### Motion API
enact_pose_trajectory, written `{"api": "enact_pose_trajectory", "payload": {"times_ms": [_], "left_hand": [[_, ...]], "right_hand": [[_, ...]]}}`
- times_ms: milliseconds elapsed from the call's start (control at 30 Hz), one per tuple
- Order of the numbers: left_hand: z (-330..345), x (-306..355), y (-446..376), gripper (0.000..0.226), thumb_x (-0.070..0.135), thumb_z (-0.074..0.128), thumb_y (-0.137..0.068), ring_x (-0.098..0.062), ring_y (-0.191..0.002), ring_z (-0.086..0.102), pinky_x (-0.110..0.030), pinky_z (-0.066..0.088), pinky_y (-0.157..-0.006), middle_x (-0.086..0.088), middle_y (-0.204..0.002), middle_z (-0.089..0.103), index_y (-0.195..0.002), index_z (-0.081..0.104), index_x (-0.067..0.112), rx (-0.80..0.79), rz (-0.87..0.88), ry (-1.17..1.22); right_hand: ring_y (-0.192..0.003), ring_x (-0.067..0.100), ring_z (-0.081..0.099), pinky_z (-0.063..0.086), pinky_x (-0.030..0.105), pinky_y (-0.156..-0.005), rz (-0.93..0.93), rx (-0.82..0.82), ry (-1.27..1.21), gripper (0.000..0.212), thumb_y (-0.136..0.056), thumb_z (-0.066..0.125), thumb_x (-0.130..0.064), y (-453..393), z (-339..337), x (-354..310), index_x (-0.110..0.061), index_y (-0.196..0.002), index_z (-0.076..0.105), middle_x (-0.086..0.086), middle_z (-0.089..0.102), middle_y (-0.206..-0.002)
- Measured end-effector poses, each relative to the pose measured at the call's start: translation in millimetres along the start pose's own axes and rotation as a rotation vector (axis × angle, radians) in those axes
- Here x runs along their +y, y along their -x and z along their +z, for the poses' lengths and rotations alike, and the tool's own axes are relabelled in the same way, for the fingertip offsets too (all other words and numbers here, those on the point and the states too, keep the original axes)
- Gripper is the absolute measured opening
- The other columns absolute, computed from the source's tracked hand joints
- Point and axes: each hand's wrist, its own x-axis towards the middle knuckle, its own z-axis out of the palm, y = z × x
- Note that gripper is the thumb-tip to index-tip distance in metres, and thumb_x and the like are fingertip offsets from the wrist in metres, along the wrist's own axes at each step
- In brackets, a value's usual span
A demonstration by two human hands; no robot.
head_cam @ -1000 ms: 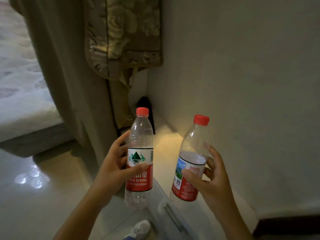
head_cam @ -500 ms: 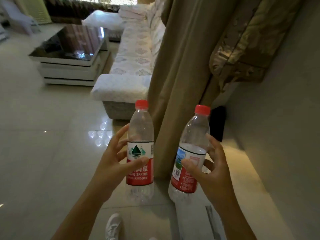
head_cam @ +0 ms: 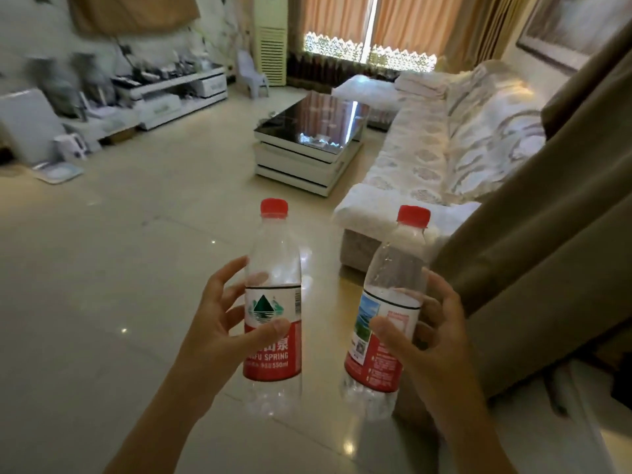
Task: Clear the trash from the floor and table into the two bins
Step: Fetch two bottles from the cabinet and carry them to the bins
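Floor (head_cam: 102,302): pale glossy tile, fills the lower left and centre. No loose trash visible on it from here.

Sofa (head_cam: 444,148): white patterned cover, runs from 1 o'clock toward 3 o'clock.

Curtain (head_cam: 547,251): tan drape at 3 o'clock, hangs down just beside the right bottle and hides the sofa's near end.

Surface (head_cam: 307,138): low dark glass-topped coffee table at 12 o'clock, well apart from the hands. The top reflects the window; too blurred to tell whether trash lies on it.

TV stand (head_cam: 178,94) at 10 o'clock, cluttered and motion-blurred.

Bins: none in view. Judgement: the load is being carried while the person looks for them.

Left hand (head_cam: 219,323): at 6 o'clock, thumb across the front of the label, fingers curled behind, gripping the left bottle (head_cam: 273,302) at mid-body.

Right hand (head_cam: 424,336): at 5 o'clock, thumb on the label, fingers wrapped round the back, gripping the right bottle (head_cam: 390,319).

Both bottles: clear plastic, red caps on, red labels; the left looks empty, the right I cannot tell. Left one upright, right one leaning slightly toward the left. Held off the floor, one per hand, near each other but not touching. Judgement: the mid-body grip keeps light bottles steady in transit and ready to drop into a bin.
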Motion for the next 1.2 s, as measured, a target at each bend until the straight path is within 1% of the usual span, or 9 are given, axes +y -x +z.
{"api": "enact_pose_trajectory", "payload": {"times_ms": [133, 300, 367, 433, 533, 633, 800, 933, 1200], "left_hand": [[-75, 14, 4, 0.087, 0.034, 0.086, -0.041, -0.015, -0.104, 0.065, -0.028, 0.057, -0.066, 0.012, -0.12, 0.062, -0.116, 0.048, 0.053, 0.126, 0.037, -0.032], [-145, 31, 10, 0.088, 0.034, 0.085, -0.04, -0.014, -0.104, 0.065, -0.029, 0.058, -0.067, 0.013, -0.12, 0.063, -0.118, 0.048, 0.052, 0.311, 0.076, -0.02], [-166, 33, 11, 0.09, 0.033, 0.086, -0.041, -0.014, -0.102, 0.066, -0.028, 0.058, -0.066, 0.013, -0.119, 0.064, -0.122, 0.047, 0.048, 0.392, 0.096, -0.007], [-185, 31, 8, 0.089, 0.03, 0.091, -0.049, -0.016, -0.102, 0.067, -0.028, 0.058, -0.066, 0.013, -0.119, 0.064, -0.125, 0.047, 0.044, 0.48, 0.104, 0.002], [-210, 32, -7, 0.095, 0.047, 0.092, -0.039, -0.016, -0.1, 0.067, -0.029, 0.058, -0.064, 0.013, -0.116, 0.066, -0.124, 0.048, 0.045, 0.581, 0.088, 0.017], [-233, 34, -40, 0.103, 0.06, 0.088, -0.026, -0.014, -0.098, 0.068, -0.029, 0.058, -0.064, 0.014, -0.114, 0.066, -0.121, 0.049, 0.048, 0.649, 0.087, 0.003], [-265, 42, -122, 0.101, 0.063, 0.087, -0.024, -0.015, -0.098, 0.068, -0.032, 0.059, -0.067, 0.014, -0.115, 0.065, -0.117, 0.049, 0.052, 0.709, 0.112, -0.024], [-290, 53, -188, 0.103, 0.065, 0.086, -0.022, -0.018, -0.098, 0.068, -0.038, 0.059, -0.069, 0.013, -0.115, 0.065, -0.117, 0.049, 0.052, 0.764, 0.121, -0.012], [-342, 66, -288, 0.109, 0.066, 0.086, -0.017, -0.014, -0.092, 0.07, -0.029, 0.058, -0.059, 0.011, -0.112, 0.067, -0.118, 0.048, 0.05, 0.81, 0.096, 0.017]], "right_hand": [[-0.105, 0.016, 0.063, 0.057, 0.043, -0.082, -0.024, -0.141, 0.008, 0.082, -0.06, 0.08, -0.046, -16, 79, -3, -0.043, -0.13, 0.037, -0.007, 0.057, -0.125], [-0.099, 0.013, 0.065, 0.058, 0.035, -0.074, -0.066, -0.342, 0.038, 0.087, -0.059, 0.078, -0.041, -46, 159, -11, -0.037, -0.135, 0.036, -0.006, 0.058, -0.12], [-0.097, 0.008, 0.065, 0.057, 0.029, -0.069, -0.072, -0.419, 0.037, 0.083, -0.058, 0.076, -0.041, -59, 188, -13, -0.041, -0.131, 0.037, -0.012, 0.058, -0.117], [-0.096, 0.006, 0.065, 0.057, 0.028, -0.069, -0.065, -0.489, 0.036, 0.081, -0.057, 0.076, -0.041, -75, 214, -13, -0.044, -0.128, 0.037, -0.013, 0.059, -0.114], [-0.095, 0.009, 0.066, 0.058, 0.032, -0.07, -0.055, -0.575, 0.041, 0.081, -0.056, 0.077, -0.041, -106, 252, -12, -0.045, -0.127, 0.038, -0.012, 0.061, -0.113], [-0.094, 0.01, 0.067, 0.058, 0.032, -0.07, -0.067, -0.647, 0.046, 0.078, -0.056, 0.076, -0.043, -147, 287, -10, -0.048, -0.124, 0.038, -0.011, 0.061, -0.111], [-0.093, 0.008, 0.067, 0.058, 0.029, -0.067, -0.088, -0.71, 0.039, 0.078, -0.054, 0.074, -0.047, -232, 343, -7, -0.05, -0.122, 0.037, -0.013, 0.061, -0.111], [-0.092, 0.011, 0.067, 0.059, 0.032, -0.068, -0.087, -0.755, 0.036, 0.076, -0.053, 0.073, -0.047, -304, 384, -14, -0.053, -0.12, 0.037, -0.01, 0.062, -0.111], [-0.091, 0.008, 0.067, 0.058, 0.026, -0.063, -0.066, -0.802, 0.029, 0.076, -0.056, 0.073, -0.041, -405, 459, -19, -0.049, -0.123, 0.039, -0.01, 0.062, -0.111]]}}
